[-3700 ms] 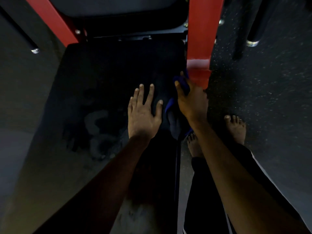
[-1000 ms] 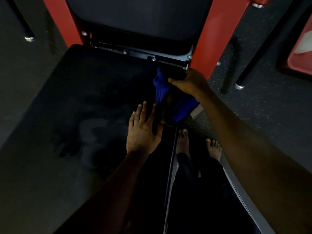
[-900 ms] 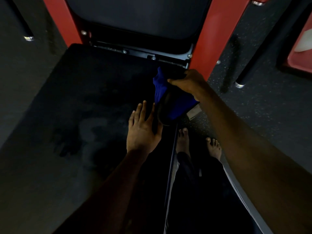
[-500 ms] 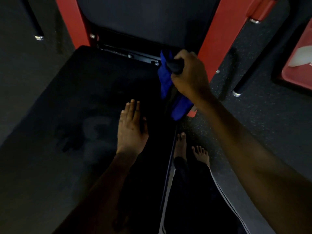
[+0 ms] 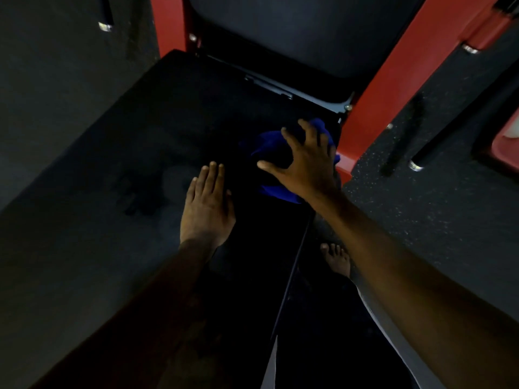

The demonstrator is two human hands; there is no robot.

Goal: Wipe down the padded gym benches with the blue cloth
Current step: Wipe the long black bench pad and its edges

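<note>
left hand (image 5: 206, 206) lay flat on bench pad (image 5: 168, 122). right hand (image 5: 306, 164), splayed, pressed bunched blue cloth (image 5: 262, 141) at pad edge; ungripped, cloth could slide off beside red frame (image 5: 373, 102).

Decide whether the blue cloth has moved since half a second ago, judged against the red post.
Yes. The blue cloth dropped from hanging beside the red post onto the seat pad, under the right hand.

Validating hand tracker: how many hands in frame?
2: left hand lies flat on the bench pad; right hand is spread over the blue cloth near the red upright. None seem hidden.
</note>
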